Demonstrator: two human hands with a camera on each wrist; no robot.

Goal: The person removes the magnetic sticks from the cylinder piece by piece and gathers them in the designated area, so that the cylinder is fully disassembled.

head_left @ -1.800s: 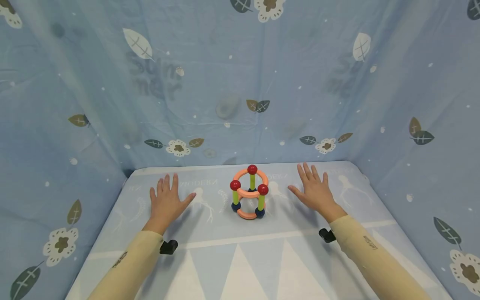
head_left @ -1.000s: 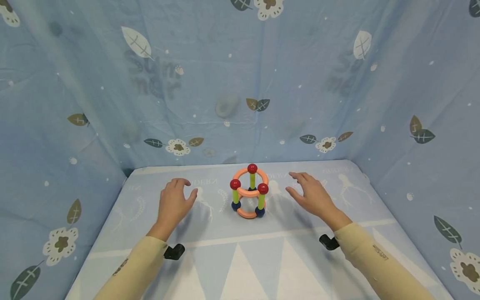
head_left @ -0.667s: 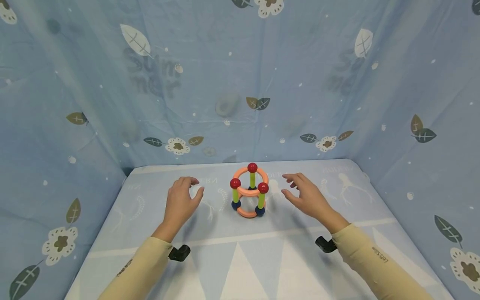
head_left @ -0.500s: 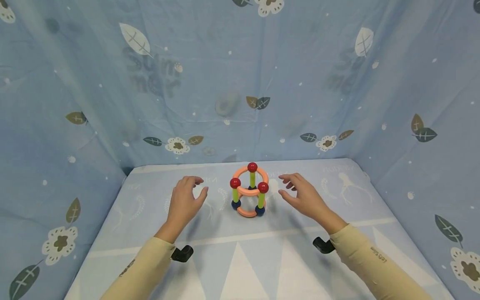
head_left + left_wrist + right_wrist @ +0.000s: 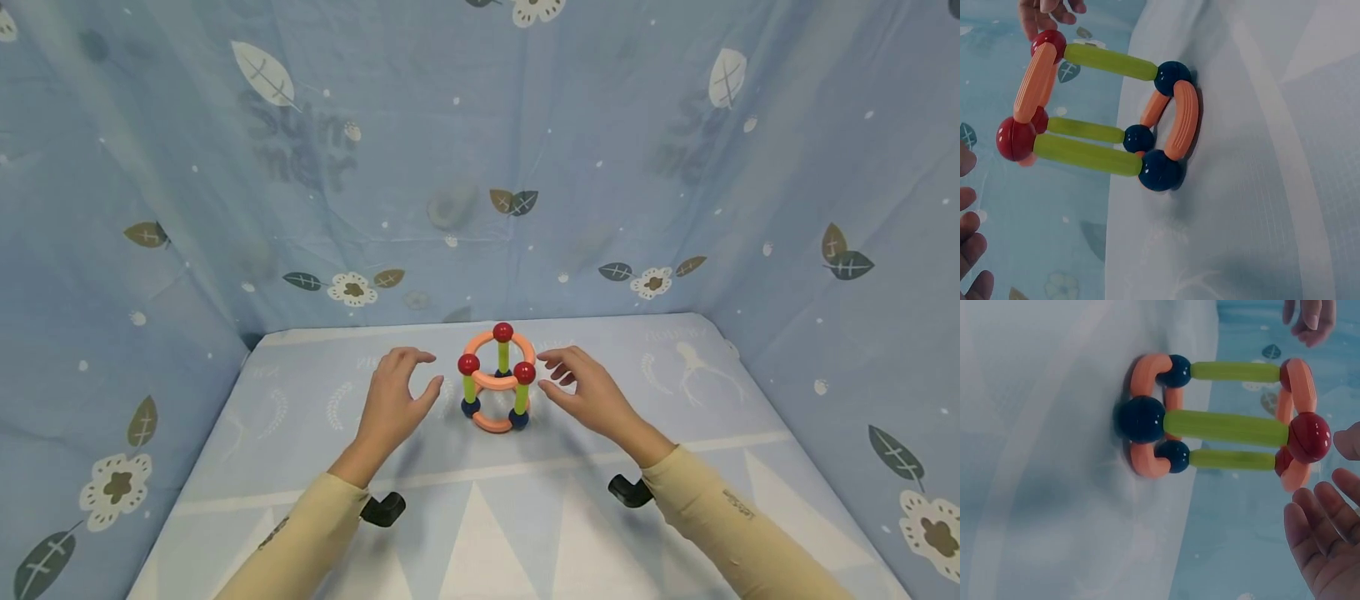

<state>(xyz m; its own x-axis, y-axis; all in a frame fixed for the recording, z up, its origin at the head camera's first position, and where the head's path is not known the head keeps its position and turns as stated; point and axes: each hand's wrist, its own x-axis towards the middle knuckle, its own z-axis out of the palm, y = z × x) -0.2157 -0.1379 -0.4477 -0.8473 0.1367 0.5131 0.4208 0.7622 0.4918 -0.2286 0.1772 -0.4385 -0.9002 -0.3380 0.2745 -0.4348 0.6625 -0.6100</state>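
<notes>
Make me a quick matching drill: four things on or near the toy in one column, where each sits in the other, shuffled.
1. Red balls
2. Green sticks
3. Blue balls
4. Left hand

A. At the bottom corners of the toy
B. Beside the toy, apart from it
C. At the toy's top corners
D. Upright, between upper and lower corners

Pairs: 1-C, 2-D, 3-A, 4-B

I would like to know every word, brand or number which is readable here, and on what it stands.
Right sleeve: small print, perhaps beginning "Let"; the rest is too small.
Left sleeve: print too small to read.
Backdrop: shadowy letters, too blurred.
Table covering: pale letters, too faint.
Stick-and-ball toy: no text visible.
</notes>
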